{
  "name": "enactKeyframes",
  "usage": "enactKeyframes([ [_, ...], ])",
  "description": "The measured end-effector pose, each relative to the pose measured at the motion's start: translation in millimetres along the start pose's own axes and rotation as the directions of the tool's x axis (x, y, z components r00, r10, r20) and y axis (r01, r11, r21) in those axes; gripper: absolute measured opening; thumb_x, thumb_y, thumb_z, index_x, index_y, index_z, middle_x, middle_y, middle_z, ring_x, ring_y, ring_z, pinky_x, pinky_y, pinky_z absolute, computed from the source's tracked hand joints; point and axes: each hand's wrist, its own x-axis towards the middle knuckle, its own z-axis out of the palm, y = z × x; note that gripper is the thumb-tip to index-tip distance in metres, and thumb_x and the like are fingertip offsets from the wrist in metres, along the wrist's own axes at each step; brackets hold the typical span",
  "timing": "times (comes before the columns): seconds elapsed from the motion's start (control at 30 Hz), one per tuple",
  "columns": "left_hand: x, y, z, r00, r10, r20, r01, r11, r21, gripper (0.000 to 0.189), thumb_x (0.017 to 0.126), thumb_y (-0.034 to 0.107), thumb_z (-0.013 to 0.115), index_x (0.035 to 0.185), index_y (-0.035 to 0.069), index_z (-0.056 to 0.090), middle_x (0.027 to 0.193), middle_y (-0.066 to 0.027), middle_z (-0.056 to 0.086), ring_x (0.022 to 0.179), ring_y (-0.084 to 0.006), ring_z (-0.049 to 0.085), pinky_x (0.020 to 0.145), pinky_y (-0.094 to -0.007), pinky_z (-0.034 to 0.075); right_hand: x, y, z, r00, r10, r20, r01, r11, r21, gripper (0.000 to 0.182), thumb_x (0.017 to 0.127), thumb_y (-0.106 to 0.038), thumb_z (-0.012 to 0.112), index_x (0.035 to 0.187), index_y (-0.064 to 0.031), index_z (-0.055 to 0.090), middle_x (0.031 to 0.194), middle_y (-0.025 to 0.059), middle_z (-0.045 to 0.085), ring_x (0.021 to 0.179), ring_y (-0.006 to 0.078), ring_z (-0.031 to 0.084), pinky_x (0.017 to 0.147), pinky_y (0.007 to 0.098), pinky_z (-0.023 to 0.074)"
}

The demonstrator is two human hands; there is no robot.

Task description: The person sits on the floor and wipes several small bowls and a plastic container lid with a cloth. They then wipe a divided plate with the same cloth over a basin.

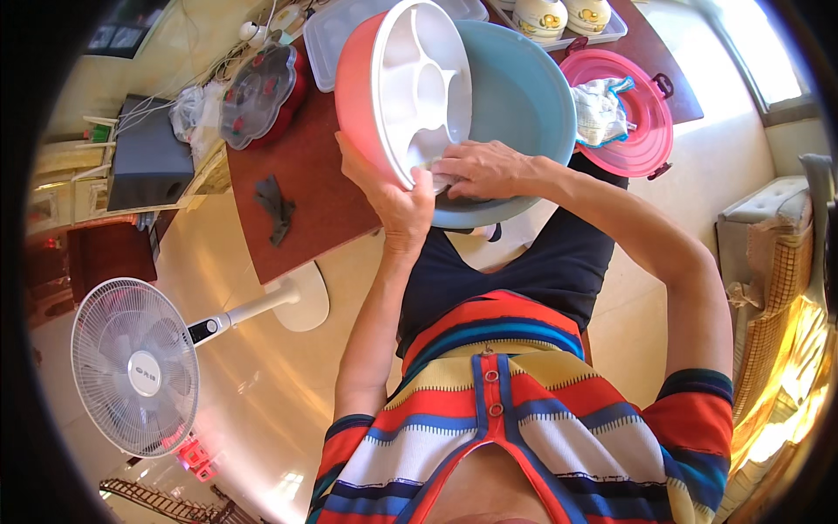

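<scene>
My left hand (pixel 396 200) grips the lower rim of a round coral plastic bowl (pixel 359 85), thumb at the edge. The bowl is tilted on its side, and its white divided insert (pixel 429 59) faces right. My right hand (pixel 488 169) bends its fingers over a small pale cloth (pixel 437 175) against the insert's lower edge; most of that cloth is hidden. Behind and below both hands, a large blue-grey plastic basin (pixel 524 98) stands at the table's near edge, partly covered by the bowl.
On the reddish-brown table (pixel 321 190) lie a dark cloth (pixel 275 208), a flower-shaped lidded box (pixel 258 95) and a pink lid (pixel 645 147) bearing a white cloth (pixel 599 111). Patterned ceramic jars (pixel 540 18) stand on a tray behind. A pedestal fan (pixel 134 367) stands at left.
</scene>
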Motion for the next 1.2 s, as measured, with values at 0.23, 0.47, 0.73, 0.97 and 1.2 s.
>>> enactKeyframes([
  [0.23, 57, 5, -23, 0.981, 0.034, 0.192, -0.045, 0.997, 0.055, 0.080, 0.066, 0.002, 0.049, 0.143, 0.007, 0.027, 0.127, -0.0269, 0.040, 0.119, -0.0430, 0.037, 0.102, -0.0447, 0.033, 2, 17, -28, 0.966, 0.247, 0.070, -0.250, 0.968, 0.030, 0.028, 0.077, -0.007, 0.054, 0.101, -0.0111, 0.067, 0.103, 0.0123, 0.057, 0.101, 0.0325, 0.056, 0.085, 0.0404, 0.0464],
  [0.47, 99, 18, -25, 0.941, 0.043, 0.337, -0.123, 0.968, 0.220, 0.077, 0.070, 0.005, 0.052, 0.143, 0.020, 0.032, 0.115, -0.0225, 0.048, 0.105, -0.0419, 0.054, 0.090, -0.0428, 0.046, 14, 45, -6, 0.913, 0.333, -0.236, -0.372, 0.916, -0.149, 0.040, 0.081, -0.008, 0.055, 0.121, -0.0092, 0.051, 0.111, 0.0095, 0.054, 0.100, 0.0321, 0.055, 0.081, 0.0403, 0.0512],
  [0.73, 94, 18, -19, 0.950, 0.042, 0.309, -0.142, 0.941, 0.308, 0.077, 0.069, 0.008, 0.052, 0.143, 0.020, 0.031, 0.113, -0.0216, 0.048, 0.100, -0.0405, 0.056, 0.082, -0.0447, 0.049, 34, 10, 14, 0.888, 0.459, 0.017, -0.429, 0.843, -0.325, 0.034, 0.080, -0.004, 0.051, 0.114, -0.0006, 0.054, 0.116, 0.0146, 0.048, 0.104, 0.0337, 0.049, 0.083, 0.0462, 0.0495],
  [0.97, 95, 30, -17, 0.947, -0.047, 0.319, -0.054, 0.952, 0.301, 0.075, 0.070, 0.007, 0.049, 0.142, 0.019, 0.032, 0.115, -0.0231, 0.051, 0.108, -0.0389, 0.053, 0.094, -0.0434, 0.042, 29, 1, 4, 0.955, 0.262, 0.135, -0.239, 0.957, -0.167, 0.034, 0.082, -0.006, 0.048, 0.113, -0.0069, 0.060, 0.119, 0.0147, 0.051, 0.105, 0.0350, 0.051, 0.086, 0.0429, 0.0481],
  [1.2, 102, 20, -22, 0.933, -0.004, 0.359, -0.089, 0.966, 0.241, 0.076, 0.068, 0.005, 0.050, 0.141, 0.017, 0.034, 0.114, -0.0255, 0.051, 0.108, -0.0417, 0.052, 0.095, -0.0440, 0.042, 41, 21, 3, 0.898, 0.438, 0.028, -0.380, 0.808, -0.451, 0.036, 0.084, -0.010, 0.050, 0.118, -0.0122, 0.060, 0.116, 0.0139, 0.054, 0.107, 0.0312, 0.054, 0.083, 0.0403, 0.0505],
])
